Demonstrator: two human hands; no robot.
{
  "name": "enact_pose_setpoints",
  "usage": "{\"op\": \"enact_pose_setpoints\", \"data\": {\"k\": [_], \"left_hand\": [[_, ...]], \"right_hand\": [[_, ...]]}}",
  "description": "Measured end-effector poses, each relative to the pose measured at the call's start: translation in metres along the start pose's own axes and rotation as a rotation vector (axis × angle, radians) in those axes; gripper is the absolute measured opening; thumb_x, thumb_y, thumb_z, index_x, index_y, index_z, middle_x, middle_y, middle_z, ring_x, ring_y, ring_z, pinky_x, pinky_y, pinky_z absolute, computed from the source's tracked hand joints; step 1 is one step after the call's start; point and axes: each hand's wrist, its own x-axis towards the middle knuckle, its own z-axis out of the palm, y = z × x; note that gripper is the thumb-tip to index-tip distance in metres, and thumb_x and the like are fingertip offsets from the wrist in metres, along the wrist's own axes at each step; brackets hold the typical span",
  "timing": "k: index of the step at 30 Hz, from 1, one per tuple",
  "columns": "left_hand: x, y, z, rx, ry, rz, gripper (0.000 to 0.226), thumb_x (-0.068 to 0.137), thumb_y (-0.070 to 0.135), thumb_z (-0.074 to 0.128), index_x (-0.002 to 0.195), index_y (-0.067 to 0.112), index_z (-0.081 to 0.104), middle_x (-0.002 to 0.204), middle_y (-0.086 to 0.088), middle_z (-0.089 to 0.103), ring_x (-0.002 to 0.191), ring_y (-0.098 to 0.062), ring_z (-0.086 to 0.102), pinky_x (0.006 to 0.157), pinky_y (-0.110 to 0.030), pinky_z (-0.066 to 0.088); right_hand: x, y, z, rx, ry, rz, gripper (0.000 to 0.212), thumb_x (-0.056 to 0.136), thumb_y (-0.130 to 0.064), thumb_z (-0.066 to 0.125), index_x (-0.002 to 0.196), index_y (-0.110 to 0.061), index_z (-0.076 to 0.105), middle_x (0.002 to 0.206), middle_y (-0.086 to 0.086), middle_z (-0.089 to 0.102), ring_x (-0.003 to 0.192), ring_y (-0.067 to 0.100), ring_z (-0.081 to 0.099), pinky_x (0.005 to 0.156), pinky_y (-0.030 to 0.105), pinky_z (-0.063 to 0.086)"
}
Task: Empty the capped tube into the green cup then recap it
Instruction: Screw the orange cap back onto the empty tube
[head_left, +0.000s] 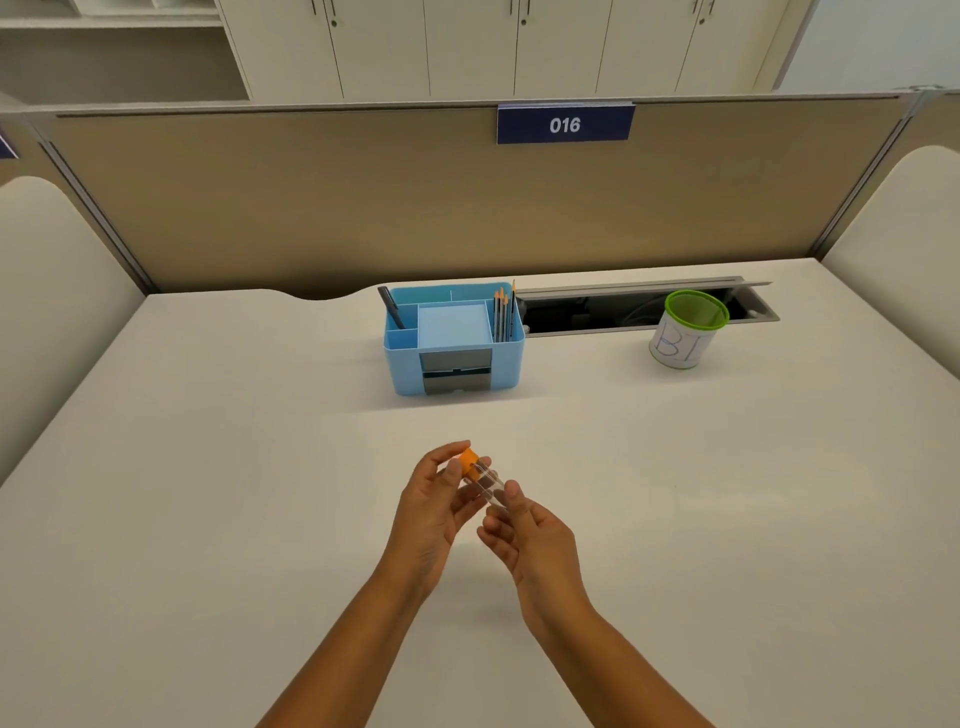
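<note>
A clear tube (485, 483) with an orange cap (469, 461) is held tilted above the middle of the white desk, cap end up and to the left. My left hand (435, 506) has its fingers and thumb around the orange cap. My right hand (527, 530) pinches the lower end of the tube. The cap sits on the tube. I cannot tell what is inside the tube. The green cup (687, 328), with a green rim and a white label, stands upright at the back right of the desk, far from both hands.
A light blue desk organiser (453, 340) with pens and pencils stands at the back centre. Behind the cup runs an open cable tray (639, 306) in the desk. A beige partition (415, 197) closes off the far edge.
</note>
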Motion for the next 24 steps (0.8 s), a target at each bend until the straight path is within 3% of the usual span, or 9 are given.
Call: {"op": "enact_pose_setpoints", "data": {"k": [6, 12, 19, 22, 24], "left_hand": [[0.003, 0.011, 0.008, 0.136, -0.03, 0.117, 0.029, 0.082, 0.035, 0.045, 0.104, 0.026, 0.062, 0.107, 0.001, 0.07, 0.099, -0.022, 0.066, 0.079, -0.024, 0.055], [0.004, 0.016, 0.016, 0.186, -0.066, 0.128, 0.025, 0.087, 0.029, 0.042, 0.099, 0.029, 0.064, 0.096, 0.011, 0.073, 0.095, -0.017, 0.068, 0.073, -0.021, 0.055], [-0.002, 0.017, 0.016, 0.266, -0.133, 0.14, 0.027, 0.084, 0.034, 0.041, 0.1, 0.03, 0.062, 0.096, 0.012, 0.072, 0.095, -0.016, 0.067, 0.074, -0.021, 0.054], [-0.002, 0.019, 0.02, 0.312, -0.133, 0.174, 0.026, 0.083, 0.036, 0.043, 0.1, 0.032, 0.061, 0.096, 0.015, 0.072, 0.094, -0.012, 0.067, 0.073, -0.017, 0.052], [0.001, 0.023, 0.022, 0.31, -0.11, 0.186, 0.025, 0.083, 0.035, 0.043, 0.1, 0.032, 0.061, 0.1, 0.01, 0.07, 0.093, -0.012, 0.067, 0.073, -0.015, 0.052]], "right_hand": [[-0.002, 0.0, 0.007, -0.201, -0.045, -0.1, 0.029, 0.092, -0.038, 0.046, 0.087, -0.015, 0.063, 0.064, 0.0, 0.066, 0.056, 0.012, 0.067, 0.058, 0.019, 0.056], [-0.004, -0.002, 0.016, -0.167, -0.071, 0.056, 0.035, 0.097, -0.041, 0.03, 0.098, -0.02, 0.058, 0.053, -0.003, 0.045, 0.043, 0.007, 0.042, 0.05, 0.018, 0.043], [-0.006, -0.006, 0.009, -0.025, -0.125, 0.236, 0.046, 0.092, -0.051, 0.031, 0.096, -0.017, 0.06, 0.042, -0.004, 0.033, 0.038, 0.007, 0.029, 0.037, 0.017, 0.027], [-0.006, -0.006, 0.008, -0.028, -0.173, 0.193, 0.043, 0.089, -0.056, 0.033, 0.104, -0.022, 0.056, 0.045, -0.006, 0.034, 0.04, 0.007, 0.028, 0.037, 0.016, 0.027], [-0.005, -0.006, 0.008, -0.111, -0.207, 0.122, 0.046, 0.089, -0.055, 0.036, 0.102, -0.014, 0.05, 0.046, -0.008, 0.038, 0.04, 0.006, 0.029, 0.038, 0.016, 0.028]]}}
